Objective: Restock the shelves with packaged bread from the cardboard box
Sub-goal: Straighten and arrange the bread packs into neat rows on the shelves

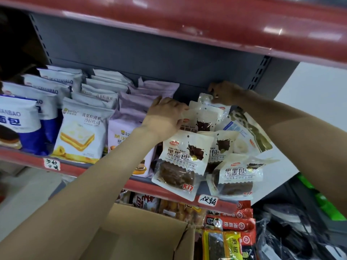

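Several clear-and-cream packets of dark chocolate bread [181, 162] stand in a loose row on the red-edged shelf [71, 168] at the right. My left hand [165, 117] holds the top of a packet [202, 119] in the middle of that row, thumb curled round its left edge. My right hand [225, 92] pinches the top of the rearmost packet [205, 99] near the grey back panel. An open cardboard box [135, 233] sits below the shelf at the bottom centre; its contents are hidden.
Left of the chocolate bread stand rows of purple packets [129, 117], white pineapple-toast packets [80, 132] and blue-white packets [20, 121]. A red upper shelf [206, 21] overhangs. Snack packets [231, 226] fill the lower shelf; a tilted pale packet [249, 128] leans at right.
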A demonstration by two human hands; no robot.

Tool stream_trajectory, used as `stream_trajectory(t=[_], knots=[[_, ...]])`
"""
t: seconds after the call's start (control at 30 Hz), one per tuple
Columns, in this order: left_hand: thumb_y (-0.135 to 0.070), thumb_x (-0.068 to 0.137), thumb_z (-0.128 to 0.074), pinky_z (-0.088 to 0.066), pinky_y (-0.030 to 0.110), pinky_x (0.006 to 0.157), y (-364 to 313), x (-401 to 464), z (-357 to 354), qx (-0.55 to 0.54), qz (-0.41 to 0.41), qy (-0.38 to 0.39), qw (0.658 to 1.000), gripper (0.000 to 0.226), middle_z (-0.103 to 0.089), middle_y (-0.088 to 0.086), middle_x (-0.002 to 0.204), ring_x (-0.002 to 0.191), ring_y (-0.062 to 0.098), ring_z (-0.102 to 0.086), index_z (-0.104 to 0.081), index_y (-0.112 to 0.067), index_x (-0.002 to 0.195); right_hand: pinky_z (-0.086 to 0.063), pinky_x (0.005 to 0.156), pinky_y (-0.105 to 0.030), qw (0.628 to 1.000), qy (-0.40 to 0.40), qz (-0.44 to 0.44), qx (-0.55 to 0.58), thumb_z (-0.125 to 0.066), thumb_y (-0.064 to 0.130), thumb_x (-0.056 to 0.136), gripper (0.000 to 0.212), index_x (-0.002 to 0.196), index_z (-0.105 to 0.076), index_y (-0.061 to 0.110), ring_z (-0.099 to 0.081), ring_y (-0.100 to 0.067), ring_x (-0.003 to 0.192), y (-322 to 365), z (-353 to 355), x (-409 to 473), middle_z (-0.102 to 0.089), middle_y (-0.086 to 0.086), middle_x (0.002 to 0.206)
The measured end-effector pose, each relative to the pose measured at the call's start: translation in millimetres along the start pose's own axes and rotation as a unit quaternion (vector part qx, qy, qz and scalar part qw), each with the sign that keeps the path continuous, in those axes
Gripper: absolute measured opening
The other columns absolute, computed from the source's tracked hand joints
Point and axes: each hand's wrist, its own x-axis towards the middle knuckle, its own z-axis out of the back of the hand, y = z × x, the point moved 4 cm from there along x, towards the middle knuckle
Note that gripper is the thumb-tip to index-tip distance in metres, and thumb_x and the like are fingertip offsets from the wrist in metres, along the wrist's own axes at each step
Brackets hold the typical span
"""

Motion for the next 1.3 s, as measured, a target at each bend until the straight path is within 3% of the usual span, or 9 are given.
stream_trajectory(t=[0.1,0.17,0.43,0.5,0.6,0.87,1.0,1.1,1.3], knots=[[-0.029,0.098,-0.043,-0.003,0.042,0.116,-3.0,11.6,-7.8,0.026,-0.002,0.085,0.996,0.054,-0.03,0.001,0.151,0.142,0.018,-0.017,-0.021,-0.026,0.147,-0.048,0.079,-0.035,0.999,-0.034,0.001,0.018,-0.05,0.023,0.094,0.022,0.111,-0.062,0.014,-0.059,-0.028,0.103,-0.1,1.1,0.5,-0.063,-0.007,0.115],[-0.026,0.096,-0.045,-0.001,0.046,0.117,-6.1,16.7,-13.0,0.039,-0.003,0.104,0.994,0.056,-0.03,0.001,0.151,0.142,0.018,-0.018,-0.02,-0.026,0.147,-0.045,0.075,-0.032,0.996,-0.072,-0.016,0.058,-0.051,0.021,0.093,0.017,0.098,-0.067,0.019,-0.06,-0.024,0.097,-0.7,6.5,0.4,-0.065,-0.003,0.109],[-0.019,0.093,-0.05,-0.016,0.041,0.112,-6.8,15.2,-16.9,0.087,-0.005,-0.042,0.995,0.027,-0.062,0.001,0.114,0.117,0.026,-0.048,-0.059,-0.025,0.117,-0.051,0.085,-0.034,0.981,-0.129,-0.025,0.145,-0.057,0.024,0.088,0.015,0.093,-0.071,0.025,-0.063,-0.022,0.093,16.4,7.7,13.4,-0.07,0.001,0.1],[-0.013,0.076,-0.07,-0.033,0.039,0.103,-6.2,10.6,-14.1,0.099,-0.037,-0.122,0.987,0.024,-0.068,0.0,0.091,0.096,0.026,-0.059,-0.069,-0.024,0.097,-0.052,0.085,-0.035,0.975,-0.139,-0.027,0.172,-0.057,0.026,0.087,0.016,0.092,-0.071,0.028,-0.064,-0.022,0.092,21.2,6.0,16.2,-0.07,0.0,0.098],[-0.013,0.043,-0.088,-0.05,0.036,0.082,-3.8,5.7,-12.7,0.11,-0.045,-0.15,0.982,0.033,-0.062,-0.005,0.059,0.063,0.023,-0.06,-0.069,-0.026,0.067,-0.05,0.083,-0.031,0.969,-0.151,-0.023,0.196,-0.059,0.027,0.087,0.015,0.095,-0.071,0.027,-0.063,-0.022,0.093,25.3,2.0,16.6,-0.07,-0.001,0.099],[-0.012,0.047,-0.086,-0.05,0.035,0.079,-4.5,0.2,-13.5,0.097,-0.061,-0.133,0.984,0.03,-0.061,-0.004,0.059,0.061,0.024,-0.06,-0.069,-0.023,0.068,-0.047,0.086,-0.027,0.959,-0.095,0.037,0.266,-0.063,0.023,0.086,0.019,0.104,-0.068,0.021,-0.063,-0.013,0.093,26.9,-1.6,13.6,-0.07,0.004,0.101],[-0.016,0.064,-0.07,-0.049,0.032,0.079,-6.5,-4.2,-11.7,0.114,-0.074,-0.167,0.977,0.007,-0.061,-0.003,0.06,0.06,0.024,-0.059,-0.068,-0.022,0.068,-0.045,0.078,-0.029,0.985,-0.076,0.079,0.136,-0.061,0.03,0.089,0.024,0.111,-0.06,0.019,-0.062,-0.02,0.093,14.2,8.9,-3.7,-0.068,0.001,0.102],[-0.014,0.064,-0.076,-0.049,0.033,0.077,-5.3,-5.8,-13.1,0.112,-0.068,-0.16,0.978,0.014,-0.061,-0.001,0.062,0.059,0.024,-0.059,-0.067,-0.021,0.071,-0.043,0.08,-0.03,0.994,-0.018,0.093,0.058,-0.062,0.034,0.088,0.04,0.124,-0.053,0.019,-0.06,-0.022,0.102,13.6,-1.2,-8.9,-0.066,0.001,0.113],[-0.011,0.053,-0.084,-0.048,0.029,0.078,-4.1,-9.4,-15.3,0.098,-0.063,-0.154,0.981,0.029,-0.061,-0.003,0.063,0.059,0.022,-0.058,-0.07,-0.024,0.075,-0.044,0.087,-0.024,0.961,-0.071,0.157,0.216,-0.068,0.008,0.083,0.054,0.132,-0.052,0.024,-0.059,-0.006,0.086,31.5,-5.2,-2.7,-0.067,0.008,0.092]])
